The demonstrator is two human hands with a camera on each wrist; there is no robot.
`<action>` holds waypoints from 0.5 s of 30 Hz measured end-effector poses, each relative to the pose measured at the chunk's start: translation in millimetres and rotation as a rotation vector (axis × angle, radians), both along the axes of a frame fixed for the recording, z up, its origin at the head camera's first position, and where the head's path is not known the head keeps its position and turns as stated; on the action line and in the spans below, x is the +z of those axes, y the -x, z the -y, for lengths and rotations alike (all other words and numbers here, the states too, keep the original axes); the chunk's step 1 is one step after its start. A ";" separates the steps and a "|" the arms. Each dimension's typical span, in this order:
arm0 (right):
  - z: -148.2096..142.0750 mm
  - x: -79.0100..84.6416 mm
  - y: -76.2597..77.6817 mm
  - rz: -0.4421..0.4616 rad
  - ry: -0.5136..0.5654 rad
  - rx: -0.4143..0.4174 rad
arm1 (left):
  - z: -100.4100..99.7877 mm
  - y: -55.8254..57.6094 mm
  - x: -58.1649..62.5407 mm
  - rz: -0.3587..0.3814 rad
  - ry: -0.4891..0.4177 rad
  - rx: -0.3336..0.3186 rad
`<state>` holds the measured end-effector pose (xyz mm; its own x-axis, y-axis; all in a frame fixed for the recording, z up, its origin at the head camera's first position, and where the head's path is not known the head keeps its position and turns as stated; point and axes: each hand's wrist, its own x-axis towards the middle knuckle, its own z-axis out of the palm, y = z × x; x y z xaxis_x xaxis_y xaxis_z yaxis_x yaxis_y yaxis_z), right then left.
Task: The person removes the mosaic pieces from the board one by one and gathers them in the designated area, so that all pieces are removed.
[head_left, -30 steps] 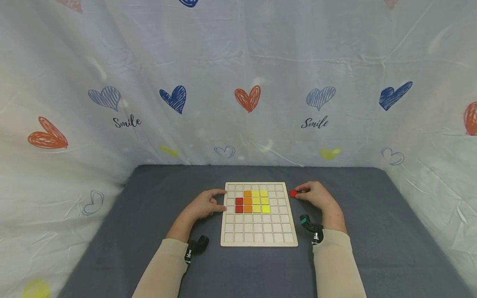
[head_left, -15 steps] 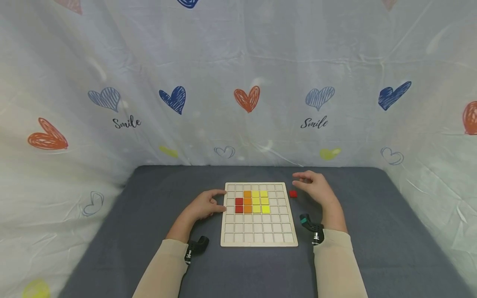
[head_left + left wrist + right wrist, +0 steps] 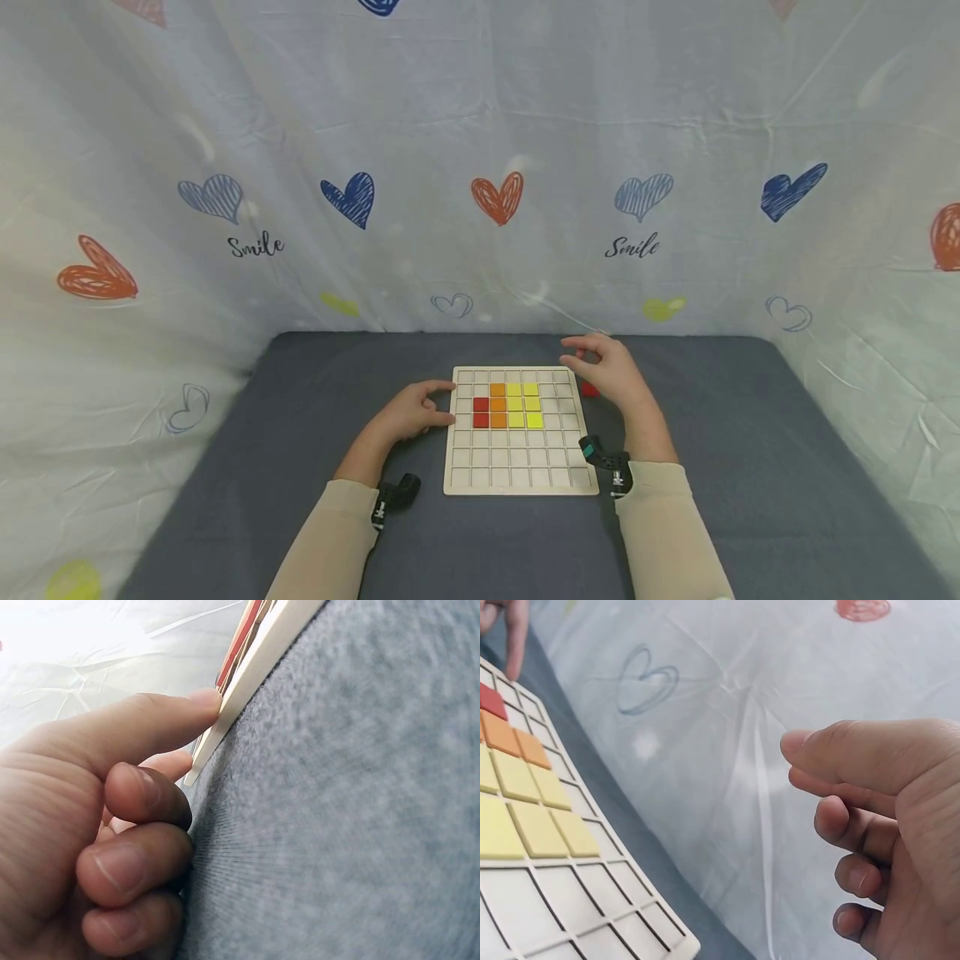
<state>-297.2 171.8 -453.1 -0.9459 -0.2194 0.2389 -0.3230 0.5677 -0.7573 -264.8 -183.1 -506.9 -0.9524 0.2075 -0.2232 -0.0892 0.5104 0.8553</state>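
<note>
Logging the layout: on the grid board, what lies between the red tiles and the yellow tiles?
A column of three orange square tiles, plainly seen in the head view.

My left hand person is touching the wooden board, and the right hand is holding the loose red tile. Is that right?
Not quite: the right hand isn't holding the loose red tile. The head view shows that tile lying on the grey cloth beside the board. The left hand is indeed touching the board.
</note>
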 end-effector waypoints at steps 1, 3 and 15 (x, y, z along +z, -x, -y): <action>2.7 0.2 0.0 -0.001 -0.005 0.007 | 0.0 0.2 -0.1 0.001 0.001 0.002; 8.6 0.8 -0.5 -0.004 -0.012 0.028 | -0.1 0.4 -0.3 0.001 0.003 0.004; 38.5 -5.1 -2.8 -0.021 -0.041 0.115 | -0.6 -0.6 1.2 0.001 0.012 0.005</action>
<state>-294.5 133.3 -458.3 -0.9089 -0.3361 0.2469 -0.4031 0.5560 -0.7269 -264.3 -182.5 -505.7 -0.9531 0.2002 -0.2270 -0.0930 0.5202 0.8490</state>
